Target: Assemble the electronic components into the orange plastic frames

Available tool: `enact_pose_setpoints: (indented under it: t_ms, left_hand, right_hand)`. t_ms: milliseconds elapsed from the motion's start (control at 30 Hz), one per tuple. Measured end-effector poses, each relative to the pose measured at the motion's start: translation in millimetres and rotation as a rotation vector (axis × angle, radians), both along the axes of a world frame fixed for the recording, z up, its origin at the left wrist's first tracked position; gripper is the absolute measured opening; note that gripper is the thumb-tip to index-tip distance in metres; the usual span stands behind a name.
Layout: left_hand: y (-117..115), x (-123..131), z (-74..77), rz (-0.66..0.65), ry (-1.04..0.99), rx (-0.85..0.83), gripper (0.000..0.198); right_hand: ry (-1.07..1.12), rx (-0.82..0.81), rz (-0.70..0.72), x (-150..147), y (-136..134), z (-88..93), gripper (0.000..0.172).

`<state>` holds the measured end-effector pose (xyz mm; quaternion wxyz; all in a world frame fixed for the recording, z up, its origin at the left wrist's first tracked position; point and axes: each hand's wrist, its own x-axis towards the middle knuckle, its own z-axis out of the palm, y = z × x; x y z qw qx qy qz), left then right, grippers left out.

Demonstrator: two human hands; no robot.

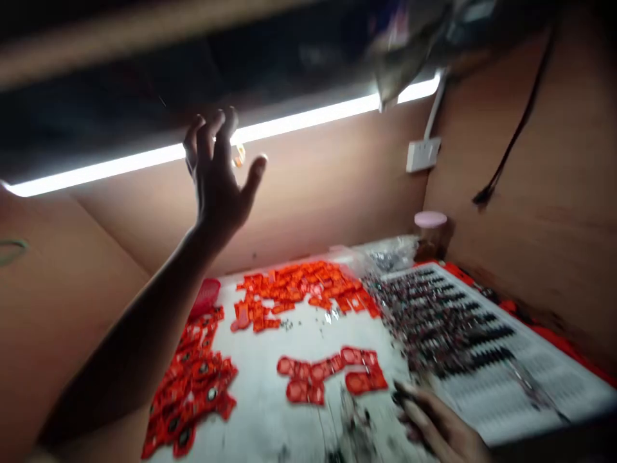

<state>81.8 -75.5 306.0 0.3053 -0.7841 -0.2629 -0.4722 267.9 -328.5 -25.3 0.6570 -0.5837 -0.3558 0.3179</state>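
My left hand (219, 173) is raised to the lit tube lamp (308, 122) under the dark shelf. Its fingers are apart, the tips overlapping the shelf's underside; whether they touch is unclear. Low at the right, my right hand (434, 418) is blurred, its fingers pressed together with a small dark bit at the tips that I cannot make out. Beside it on the white work surface (260, 399) lie several flat red plastic pieces (332, 373). Small dark parts with thin leads (354, 424) are scattered in front of that hand.
Loose orange-red pieces (308, 283) cover the back of the surface, and red pieces with dark round parts (197, 386) pile up left. At right, a white sheet (525, 373) bears dark leaded components (434, 315). A pink-lidded jar (430, 222), wall socket (423, 154) and hanging cable (518, 128) stand behind.
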Motion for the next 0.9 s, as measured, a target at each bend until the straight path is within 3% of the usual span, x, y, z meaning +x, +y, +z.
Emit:
enact_pose_setpoints:
  t_ms: [100,200,267,333,400,467,567,633,767,900]
  left_hand:
    - [-86,-22,-124.6,-0.236,0.311,-0.284,0.046]
    - [-164,-48,-233.5,-0.342,0.332,-0.862,0.040]
    - [-196,-60,-285.7,-0.365,0.186,-1.168,0.036]
    - [-214,-64,-320.0,-0.281,0.049,-1.278,0.040]
    - [-223,-63,-340.0,-0.166,-0.027,-1.267,0.046]
    - [-227,-61,-350.6,-0.094,-0.060,-1.253,0.042]
    - [-231,-59,-355.2,-0.088,-0.083,-1.304,0.024]
    - [-228,-58,-352.3,-0.124,-0.092,-1.328,0.025]
    - [-200,-41,-342.6,-0.289,-0.057,-1.277,0.042]
    - [-153,-7,-346.3,-0.346,0.046,-1.186,0.029]
  right_hand:
    - [-0.028,-0.149,0.157,-5,-18,-19.7,0.037]
    - [-0.149,-0.167,0.272,-11,-26,-23.6,0.023]
    - [-0.226,-0.129,0.368,-17,-26,-20.0,0.016]
    - [-0.279,-0.112,0.437,-24,-23,-16.3,0.014]
    - [-0.300,-0.134,0.441,-29,-19,-15.4,0.015]
    - [-0.267,-0.173,0.416,-30,-16,-17.8,0.018]
    - [-0.139,-0.223,0.378,-25,-10,-24.0,0.021]
    - [-0.079,-0.248,0.301,-20,-4,-27.0,0.023]
    - [-0.102,-0.243,0.204,-15,21,-27.9,0.025]
    - [-0.401,-0.215,0.214,-20,48,-28.9,0.018]
